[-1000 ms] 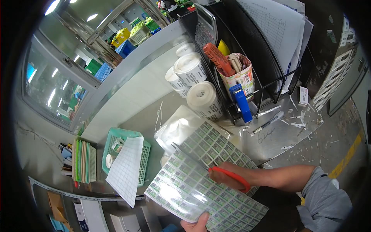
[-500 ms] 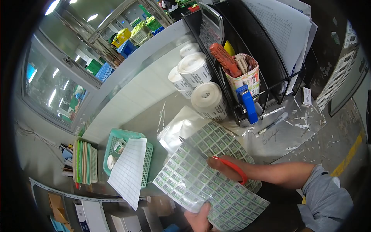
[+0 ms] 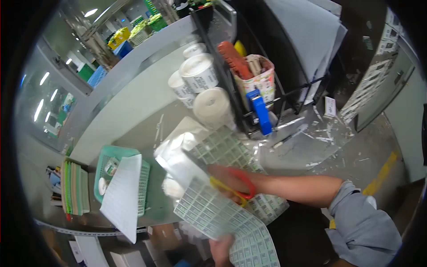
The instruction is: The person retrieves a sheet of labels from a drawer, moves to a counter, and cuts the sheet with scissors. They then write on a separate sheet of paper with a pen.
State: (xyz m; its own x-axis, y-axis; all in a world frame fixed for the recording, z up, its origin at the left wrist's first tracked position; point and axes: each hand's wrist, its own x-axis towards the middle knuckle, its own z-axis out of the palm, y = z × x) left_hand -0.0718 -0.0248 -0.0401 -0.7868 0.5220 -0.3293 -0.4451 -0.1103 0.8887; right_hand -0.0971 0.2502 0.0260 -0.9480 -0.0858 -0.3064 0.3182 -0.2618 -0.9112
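My right hand, blurred by motion, is closed round scissors with red and yellow handles. Their blurred blades point up and left, over a sheet of small green-and-white printed labels. My left hand, at the bottom, grips the lower edge of this sheet, which bends down to the right. A second label sheet lies behind on the table, partly under my right hand and forearm. Clear plastic film or bags lie beside it, shiny and smeared.
Rolls of white labels stand by a black mesh organiser with a pen cup and a blue stapler-like tool. At the left are a green basket with paper on it and upright trays. Paper scraps lie at right.
The view has shifted, so the table things appear further left. The scissors have turned and show a yellow handle as well as the red one. The front sheet now bends and hangs lower.
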